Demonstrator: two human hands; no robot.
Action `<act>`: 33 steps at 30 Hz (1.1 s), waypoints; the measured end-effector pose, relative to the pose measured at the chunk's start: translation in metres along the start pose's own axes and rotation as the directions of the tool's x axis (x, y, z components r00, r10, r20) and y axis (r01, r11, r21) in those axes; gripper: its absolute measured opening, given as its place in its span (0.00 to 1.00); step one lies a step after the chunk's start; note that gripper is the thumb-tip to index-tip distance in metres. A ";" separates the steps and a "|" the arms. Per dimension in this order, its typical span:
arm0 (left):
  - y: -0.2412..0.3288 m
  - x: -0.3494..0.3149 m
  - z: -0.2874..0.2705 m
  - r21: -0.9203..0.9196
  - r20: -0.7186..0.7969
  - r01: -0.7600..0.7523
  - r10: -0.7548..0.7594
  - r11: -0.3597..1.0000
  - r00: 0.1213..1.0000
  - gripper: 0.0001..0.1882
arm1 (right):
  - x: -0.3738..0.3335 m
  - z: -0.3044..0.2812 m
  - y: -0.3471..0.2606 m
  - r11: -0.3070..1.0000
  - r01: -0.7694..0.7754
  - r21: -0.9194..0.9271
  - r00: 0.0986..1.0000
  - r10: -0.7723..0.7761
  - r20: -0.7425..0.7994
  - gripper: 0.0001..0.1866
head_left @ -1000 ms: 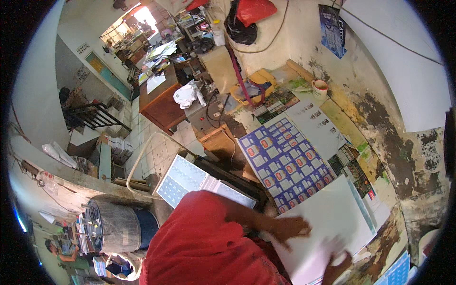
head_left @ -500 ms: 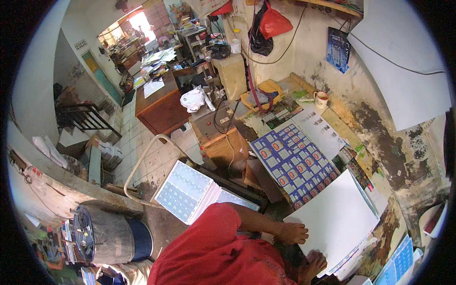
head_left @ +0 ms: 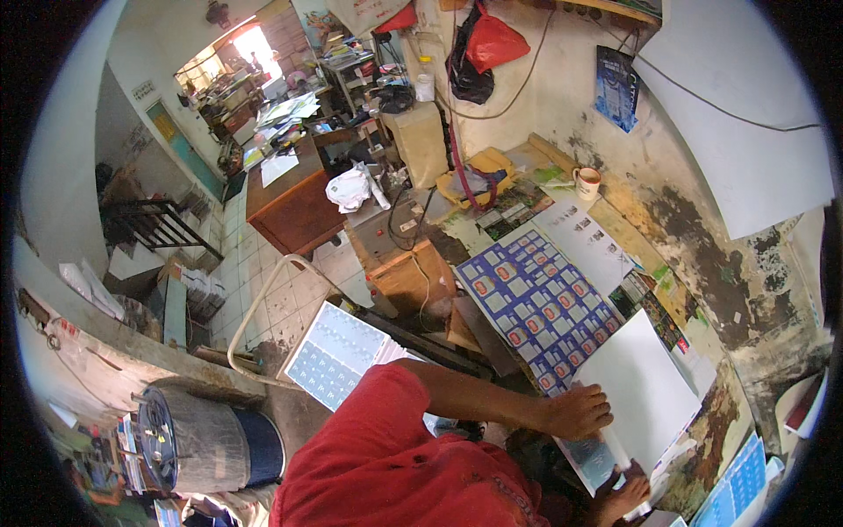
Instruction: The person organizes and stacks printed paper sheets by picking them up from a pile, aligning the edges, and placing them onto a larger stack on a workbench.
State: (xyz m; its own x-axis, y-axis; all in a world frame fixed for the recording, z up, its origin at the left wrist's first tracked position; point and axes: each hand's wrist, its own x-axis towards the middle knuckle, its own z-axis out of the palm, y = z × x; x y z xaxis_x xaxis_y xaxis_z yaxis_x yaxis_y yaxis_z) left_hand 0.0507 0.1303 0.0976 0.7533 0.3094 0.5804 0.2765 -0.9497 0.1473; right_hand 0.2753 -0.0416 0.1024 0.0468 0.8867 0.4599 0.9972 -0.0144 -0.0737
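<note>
The left hand (head_left: 580, 411), fingers curled, grips the left edge of a large white sheet (head_left: 648, 382); the right hand (head_left: 625, 494), partly closed, holds that edge nearer the body — it bends upward between them, baring a light-blue printed sheet (head_left: 588, 458) beneath. The white sheet lies to the right, just near of a blue-patterned sheet (head_left: 540, 303).

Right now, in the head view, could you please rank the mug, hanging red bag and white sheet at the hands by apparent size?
1. White sheet, clearly largest
2. Red bag
3. Mug
</note>
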 end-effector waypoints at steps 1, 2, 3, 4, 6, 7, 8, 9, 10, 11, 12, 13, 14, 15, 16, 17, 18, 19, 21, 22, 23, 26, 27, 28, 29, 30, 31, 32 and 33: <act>-0.004 0.000 -0.001 0.007 0.055 0.055 -0.055 0.998 0.997 0.21 | 0.012 0.016 0.015 0.997 -0.078 -0.004 0.988 0.078 0.134 0.19; -0.015 0.011 0.005 -0.017 0.100 0.058 -0.056 0.998 0.993 0.21 | 0.030 0.014 0.019 0.999 0.044 -0.022 0.999 -0.044 -0.005 0.18; -0.026 0.023 0.008 -0.022 0.147 0.066 -0.062 0.998 0.987 0.22 | 0.046 0.011 0.026 0.998 0.047 -0.030 0.998 -0.046 0.049 0.19; -0.039 0.036 0.012 -0.054 0.214 0.107 -0.093 0.993 0.972 0.23 | 0.062 0.012 0.034 0.998 0.052 -0.038 0.994 -0.048 0.103 0.19; -0.062 0.067 0.023 -0.124 0.347 0.175 -0.123 0.977 0.930 0.25 | 0.090 0.025 0.059 0.998 0.067 0.001 0.975 -0.066 0.214 0.20; -0.074 0.080 0.029 -0.150 0.412 0.263 -0.181 0.953 0.893 0.28 | 0.103 0.039 0.076 0.998 0.055 0.015 0.971 -0.056 0.233 0.21; -0.087 0.092 0.048 -0.209 0.489 0.336 -0.200 0.918 0.849 0.30 | 0.109 0.054 0.092 1.000 0.013 -0.001 0.961 -0.013 0.275 0.22; -0.101 0.101 0.069 -0.242 0.525 0.346 -0.178 0.907 0.833 0.32 | 0.120 0.069 0.104 0.999 -0.024 -0.044 0.939 0.037 0.341 0.25; -0.110 0.111 0.076 -0.141 0.635 0.387 -0.217 0.911 0.742 0.30 | 0.138 0.078 0.103 0.988 -0.130 -0.081 0.860 0.152 0.487 0.31; -0.121 0.112 0.086 -0.111 0.596 0.377 -0.242 0.920 0.766 0.30 | 0.154 0.087 0.107 0.970 -0.183 -0.157 0.765 0.241 0.597 0.33; -0.132 0.097 0.114 -0.182 0.528 0.357 -0.215 0.916 0.822 0.33 | 0.172 0.086 0.099 0.965 -0.246 -0.091 0.712 0.244 0.658 0.35; -0.136 0.114 0.098 -0.094 0.592 0.427 -0.294 0.899 0.750 0.35 | 0.186 0.092 0.100 0.976 -0.209 -0.065 0.746 0.202 0.635 0.34; -0.143 0.112 0.104 -0.134 0.559 0.429 -0.289 0.893 0.777 0.34 | 0.196 0.094 0.100 0.973 -0.224 -0.051 0.728 0.202 0.655 0.34; -0.135 0.111 0.100 -0.066 0.598 0.443 -0.320 0.894 0.735 0.34 | 0.196 0.101 0.099 0.973 -0.231 -0.027 0.706 0.187 0.683 0.34; -0.131 0.114 0.093 0.026 0.616 0.450 -0.369 0.893 0.696 0.33 | 0.192 0.107 0.099 0.968 -0.251 -0.028 0.679 0.197 0.707 0.35; -0.124 0.107 0.094 0.042 0.632 0.442 -0.367 0.896 0.683 0.33 | 0.184 0.106 0.095 0.969 -0.240 -0.058 0.646 0.204 0.735 0.36; -0.117 0.102 0.098 0.053 0.651 0.428 -0.357 0.902 0.670 0.33 | 0.171 0.101 0.095 0.954 -0.300 -0.019 0.643 0.217 0.734 0.36; -0.112 0.094 0.099 0.020 0.657 0.418 -0.327 0.908 0.679 0.32 | 0.161 0.097 0.092 0.950 -0.309 0.051 0.646 0.170 0.744 0.36; -0.103 0.071 0.089 -0.063 0.663 0.404 -0.264 0.913 0.700 0.32 | 0.130 0.096 0.074 0.968 -0.250 0.038 0.730 0.162 0.664 0.31; -0.094 0.061 0.085 -0.084 0.640 0.379 -0.242 0.921 0.729 0.31 | 0.118 0.088 0.066 0.973 -0.227 0.051 0.762 0.145 0.631 0.28; -0.085 0.050 0.082 -0.090 0.616 0.361 -0.232 0.928 0.752 0.29 | 0.109 0.085 0.060 0.979 -0.196 0.057 0.773 0.119 0.623 0.27; -0.067 0.029 0.072 -0.107 0.617 0.345 -0.210 0.933 0.759 0.27 | 0.085 0.076 0.047 0.981 -0.143 0.131 0.841 0.050 0.539 0.26; -0.063 0.025 0.071 -0.109 0.629 0.345 -0.204 0.932 0.750 0.27 | 0.079 0.076 0.045 0.979 -0.150 0.138 0.834 0.051 0.549 0.26; -0.059 0.020 0.072 -0.121 0.642 0.354 -0.199 0.927 0.741 0.27 | 0.073 0.076 0.044 0.977 -0.158 0.144 0.827 0.052 0.559 0.26; -0.060 0.020 0.073 -0.130 0.652 0.358 -0.193 0.925 0.734 0.28 | 0.070 0.077 0.044 0.972 -0.174 0.158 0.818 0.054 0.572 0.26; -0.060 0.020 0.074 -0.139 0.662 0.364 -0.187 0.921 0.726 0.28 | 0.067 0.077 0.044 0.967 -0.191 0.172 0.808 0.055 0.586 0.25; -0.060 0.020 0.074 -0.144 0.716 0.386 -0.173 0.911 0.676 0.28 | 0.067 0.079 0.045 0.961 -0.208 0.185 0.797 0.057 0.601 0.25; -0.064 0.026 0.076 -0.139 0.735 0.397 -0.174 0.907 0.655 0.28 | 0.072 0.083 0.049 0.956 -0.217 0.198 0.794 0.055 0.606 0.25; -0.068 0.032 0.080 -0.134 0.754 0.409 -0.175 0.902 0.633 0.28 | 0.078 0.086 0.054 0.951 -0.227 0.211 0.789 0.053 0.612 0.25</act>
State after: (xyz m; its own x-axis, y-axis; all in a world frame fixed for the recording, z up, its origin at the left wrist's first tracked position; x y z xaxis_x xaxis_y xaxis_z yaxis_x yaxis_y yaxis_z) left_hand 0.1043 0.2087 0.0421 0.8785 0.3993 -0.2623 0.4777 -0.7370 0.4782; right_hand 0.3274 0.0664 0.0576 0.0537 0.9818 -0.1820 0.9249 -0.1175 -0.3615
